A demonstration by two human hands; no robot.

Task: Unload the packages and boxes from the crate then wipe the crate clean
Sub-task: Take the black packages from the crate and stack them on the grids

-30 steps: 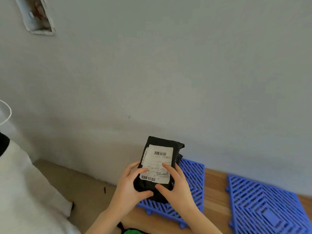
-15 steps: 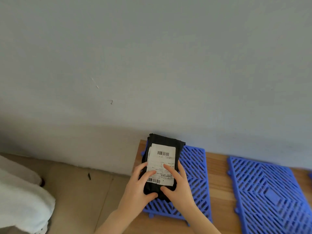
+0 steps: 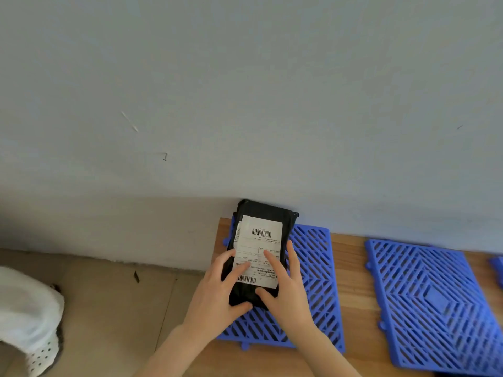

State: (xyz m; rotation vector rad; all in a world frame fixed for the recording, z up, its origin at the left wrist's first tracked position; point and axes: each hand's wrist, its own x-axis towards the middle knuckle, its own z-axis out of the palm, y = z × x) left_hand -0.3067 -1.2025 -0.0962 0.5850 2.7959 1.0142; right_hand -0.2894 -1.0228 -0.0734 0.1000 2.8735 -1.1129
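Note:
A black plastic package (image 3: 265, 213) with a white barcode label lies on the left blue grid mat (image 3: 313, 265), its far end against the wall. My left hand (image 3: 217, 292) grips its near left edge, fingers on the label. My right hand (image 3: 285, 289) holds its near right side, thumb at the package's near end. The crate is out of view.
A wooden surface (image 3: 351, 268) runs along the grey wall and carries a second blue grid mat (image 3: 432, 303) to the right; a sliver of a third mat (image 3: 498, 268) shows at the right edge. A white perforated bin with a white liner (image 3: 30, 317) stands on the tiled floor at the left.
Both hands have carried the package forward and down onto the left blue mat, up to the wall. The view has swung right, so the white bin sits farther left.

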